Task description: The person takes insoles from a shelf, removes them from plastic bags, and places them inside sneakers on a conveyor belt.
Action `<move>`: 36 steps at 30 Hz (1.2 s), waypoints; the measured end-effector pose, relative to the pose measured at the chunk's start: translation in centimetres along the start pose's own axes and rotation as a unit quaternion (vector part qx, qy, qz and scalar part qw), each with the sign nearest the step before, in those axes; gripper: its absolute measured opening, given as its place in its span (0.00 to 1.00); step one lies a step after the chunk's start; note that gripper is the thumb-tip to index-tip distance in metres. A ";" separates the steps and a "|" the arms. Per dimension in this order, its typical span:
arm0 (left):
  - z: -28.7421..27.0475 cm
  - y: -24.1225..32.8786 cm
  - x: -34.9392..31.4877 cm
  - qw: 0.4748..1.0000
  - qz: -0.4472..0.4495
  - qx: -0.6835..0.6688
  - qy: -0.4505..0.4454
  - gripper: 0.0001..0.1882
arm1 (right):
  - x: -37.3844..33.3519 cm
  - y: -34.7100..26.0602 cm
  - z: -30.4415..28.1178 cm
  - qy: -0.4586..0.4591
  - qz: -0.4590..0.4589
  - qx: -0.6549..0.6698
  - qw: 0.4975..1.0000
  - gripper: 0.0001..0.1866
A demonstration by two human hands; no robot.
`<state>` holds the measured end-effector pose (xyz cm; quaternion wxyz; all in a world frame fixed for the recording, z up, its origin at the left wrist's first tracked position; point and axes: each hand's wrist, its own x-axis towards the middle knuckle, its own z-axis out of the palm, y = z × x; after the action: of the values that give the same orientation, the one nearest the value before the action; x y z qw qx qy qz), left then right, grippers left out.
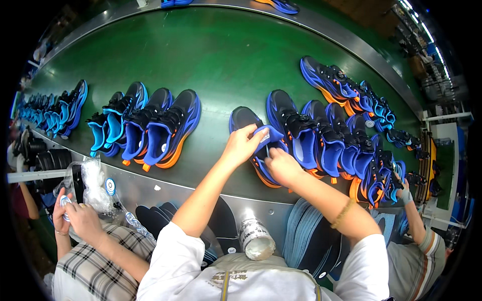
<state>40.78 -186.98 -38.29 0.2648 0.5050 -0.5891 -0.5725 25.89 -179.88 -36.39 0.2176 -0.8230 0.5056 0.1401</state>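
Note:
A black, blue and orange sneaker (245, 116) lies on the green belt in front of me. My left hand (244, 144) is closed on the sneaker's blue tongue and pulls it aside. At the shoe's opening, my right hand (282, 165) is curled in a fist around something thin, mostly hidden, that points down into the shoe. I cannot make out what it is. Just right of this sneaker stands a row of similar sneakers (304, 145). Further left are more finished-looking pairs, the nearest being an orange-soled sneaker (182, 118).
A tape-wrapped jar (256, 238) stands at the belt's near edge. Dark insoles (223, 218) are left of it, blue-edged insoles (304, 233) right. A co-worker's hands (83, 220) hold a round sticker beside a clear plastic bag (95, 185). Another co-worker's gloved hand (404, 193) touches shoes.

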 end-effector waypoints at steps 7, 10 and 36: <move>0.4 -1.1 0.0 1.000 0.016 -0.024 0.007 0.14 | 1.3 0.7 2.4 0.067 -0.023 -0.093 0.993 0.08; 0.5 -1.8 0.1 0.999 0.025 -0.040 0.000 0.12 | 1.6 0.9 2.5 0.094 -0.048 -0.111 0.988 0.09; 2.0 -0.8 -1.8 0.951 0.208 0.223 0.040 0.23 | -7.6 -1.4 -0.6 0.178 0.006 0.043 0.983 0.14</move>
<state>39.84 -184.41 -39.03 0.2816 0.4398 -0.7829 -0.3381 23.74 -173.74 -32.16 0.1584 -0.8218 0.5465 -0.0298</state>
